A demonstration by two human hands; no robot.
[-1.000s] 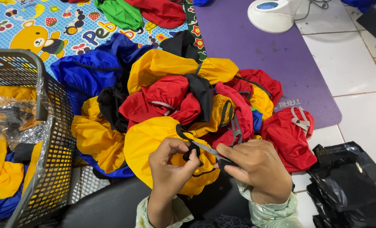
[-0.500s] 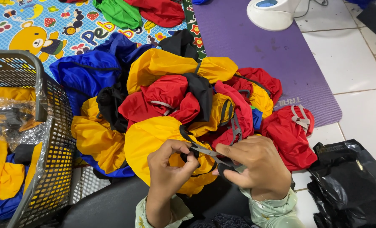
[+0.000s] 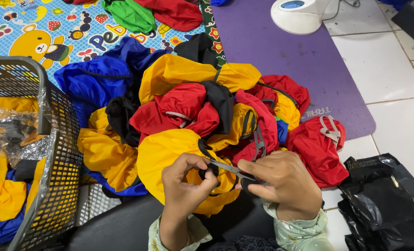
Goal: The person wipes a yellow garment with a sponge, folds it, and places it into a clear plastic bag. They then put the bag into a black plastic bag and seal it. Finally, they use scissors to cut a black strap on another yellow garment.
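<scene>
My right hand (image 3: 283,183) grips a pair of small scissors (image 3: 232,169) with black handles, blades pointing left. My left hand (image 3: 186,183) pinches the black trim of a yellow fabric cover (image 3: 165,153) right at the blade tips. The yellow cover lies on my lap at the front of a heap of red, yellow, blue and black fabric covers (image 3: 193,100). A red cover with a grey strap (image 3: 320,144) lies just right of my right hand.
A dark wire basket (image 3: 60,158) at the left holds yellow and blue covers and a clear plastic bag. A black plastic bag (image 3: 385,202) lies on white tiles at the right. Behind are a purple mat (image 3: 267,46), a cartoon play mat (image 3: 39,32) and a white device (image 3: 299,14).
Both hands have shifted slightly; the scissors have edged closer to the black trim that my left hand pinches. The heap has not moved.
</scene>
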